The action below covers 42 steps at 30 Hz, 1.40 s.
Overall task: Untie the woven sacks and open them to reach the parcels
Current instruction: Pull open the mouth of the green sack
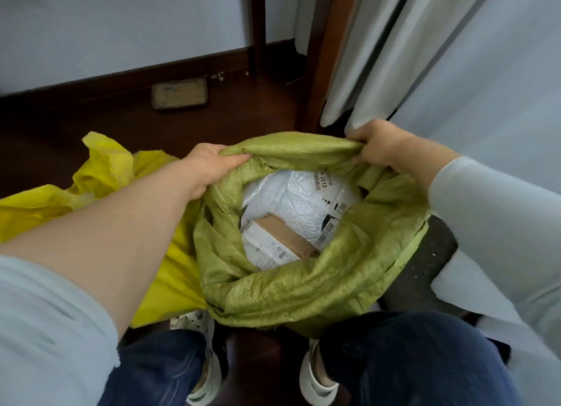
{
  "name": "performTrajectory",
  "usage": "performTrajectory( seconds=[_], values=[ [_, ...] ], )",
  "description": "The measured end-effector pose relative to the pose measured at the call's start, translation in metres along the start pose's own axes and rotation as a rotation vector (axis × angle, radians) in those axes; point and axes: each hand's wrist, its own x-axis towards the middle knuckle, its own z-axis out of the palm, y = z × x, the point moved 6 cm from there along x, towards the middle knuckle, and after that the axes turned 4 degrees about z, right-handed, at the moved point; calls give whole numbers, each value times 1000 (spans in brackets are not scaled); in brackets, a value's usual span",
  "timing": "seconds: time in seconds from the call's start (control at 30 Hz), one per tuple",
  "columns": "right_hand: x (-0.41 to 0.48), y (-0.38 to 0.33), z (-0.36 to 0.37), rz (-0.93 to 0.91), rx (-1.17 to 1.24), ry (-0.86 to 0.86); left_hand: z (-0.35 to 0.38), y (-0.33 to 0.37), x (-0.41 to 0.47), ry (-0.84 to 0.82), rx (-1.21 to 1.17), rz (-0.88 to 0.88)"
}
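Green woven sack (303,287) sits on the floor between their feet, mouth wide open, parcels (299,211) showing inside. Left hand (212,165) and right hand (384,146) each grip the far rim, pulled apart. Yellow sack (100,174) beside it.

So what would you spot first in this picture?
The big green woven sack in the middle, its mouth held wide by the left hand and right hand gripping its far rim. Inside lie a white bubble mailer and a brown cardboard box. A crumpled yellow sack lies to its left.
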Motion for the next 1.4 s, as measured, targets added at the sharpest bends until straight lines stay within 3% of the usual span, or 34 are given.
performTrajectory(
  seconds=[0.07,0.13,0.2,0.27,0.37,0.43,0.53,0.63,0.7,0.73,0.77,0.83,0.9,0.97,1.07,1.13,1.2,1.3,1.4],
  values=[
    [0,14,0,85,360,-217,-1,-2,-2,-82,-54,-47],
    [0,25,1,148,556,-330,-1,-7,-6,-181,-69,-76],
    [2,34,1,199,594,-330,0,-10,-10,-229,-85,-115],
    [10,39,1,283,645,-210,4,-11,-12,-235,-107,-158],
    [20,36,4,338,379,-33,5,-13,-4,-125,-107,-239],
    [25,26,3,249,156,33,0,-17,2,55,-1,-249],
    [17,3,-6,51,131,152,-9,-12,7,306,376,-157],
    [-6,-15,-23,-100,-14,480,-10,3,5,400,545,-79],
    [-28,-22,-24,-97,-208,645,-7,24,-11,536,715,115],
    [-37,-22,-19,-53,-289,665,-1,37,-25,607,738,298],
    [-42,-19,-12,25,-343,640,12,49,-41,602,716,493],
    [-48,-2,9,214,-333,464,51,53,-63,291,631,655],
    [-54,22,32,362,-116,293,94,31,-76,-117,691,466],
    [-61,42,45,405,243,280,114,5,-90,-304,747,268],
    [-70,55,57,360,900,345,124,-13,-105,-289,767,297],
    [-76,55,74,397,1409,207,125,-10,-118,-164,798,427],
    [-83,55,91,440,1755,24,129,-4,-137,-57,896,574],
    [-95,71,97,491,1939,-91,156,-11,-162,-95,940,711],
    [-97,90,98,571,1958,-136,175,-10,-172,-95,529,732]
  ],
)
